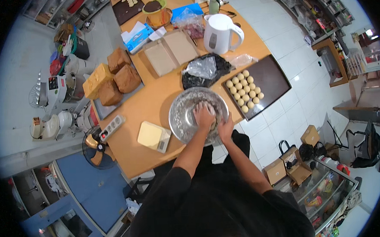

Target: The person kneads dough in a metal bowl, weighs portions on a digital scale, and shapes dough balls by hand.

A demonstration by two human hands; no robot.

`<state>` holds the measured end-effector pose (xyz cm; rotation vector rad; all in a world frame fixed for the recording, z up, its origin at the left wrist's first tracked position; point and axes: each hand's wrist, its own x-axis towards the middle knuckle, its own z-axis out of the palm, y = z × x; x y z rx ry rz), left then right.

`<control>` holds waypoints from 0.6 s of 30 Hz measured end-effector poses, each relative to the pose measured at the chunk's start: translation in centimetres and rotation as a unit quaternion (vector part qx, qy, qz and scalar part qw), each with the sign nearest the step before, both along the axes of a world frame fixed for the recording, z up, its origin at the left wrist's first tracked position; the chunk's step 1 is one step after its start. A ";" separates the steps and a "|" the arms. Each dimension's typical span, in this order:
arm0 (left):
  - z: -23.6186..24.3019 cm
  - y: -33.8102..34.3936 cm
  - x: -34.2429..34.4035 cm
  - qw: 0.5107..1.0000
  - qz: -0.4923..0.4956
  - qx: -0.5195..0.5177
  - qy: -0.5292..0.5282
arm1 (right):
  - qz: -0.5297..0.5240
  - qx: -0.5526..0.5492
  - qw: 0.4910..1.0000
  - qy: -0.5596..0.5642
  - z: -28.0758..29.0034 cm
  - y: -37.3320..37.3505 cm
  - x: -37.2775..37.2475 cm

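Note:
A wide steel mixing bowl (pixel 178 127) sits at the table's near edge, its inner wall smeared with pale flour or batter. Inside it, my left hand (pixel 204 115) presses down with bent fingers into pale dough (pixel 214 122), which is mostly covered by the hand. My right hand (pixel 226 130) grips the bowl's right rim, thumb along the edge; its other fingers are partly out of sight. To the left of the bowl lies a kitchen scale (pixel 164 143) with a pale yellow slab or lid (pixel 149 134) on it.
Right of the bowl, a dark baking tray (pixel 272 80) with several dough balls (pixel 245 90) overhangs the table edge. Beyond stand a white electric kettle (pixel 222 34), black plastic bag (pixel 205 77) and open cardboard box (pixel 169 53). Leftward are brown loaves (pixel 127 78), a power strip (pixel 112 127) and a fan (pixel 96 148).

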<state>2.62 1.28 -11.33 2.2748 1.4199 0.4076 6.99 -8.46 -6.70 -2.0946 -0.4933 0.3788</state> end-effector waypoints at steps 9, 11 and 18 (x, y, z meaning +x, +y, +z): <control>-2.2 1.7 -2.3 0.999 -0.027 0.021 -0.011 | -0.005 -0.033 0.999 0.019 0.5 0.4 -0.4; -2.7 1.7 -2.2 1.000 -0.017 0.024 0.002 | 0.006 -0.062 0.998 0.018 0.2 0.1 -0.3; -2.5 3.4 -0.7 0.998 0.067 -0.005 -0.002 | -0.002 0.010 1.000 0.007 -0.6 -0.3 -1.0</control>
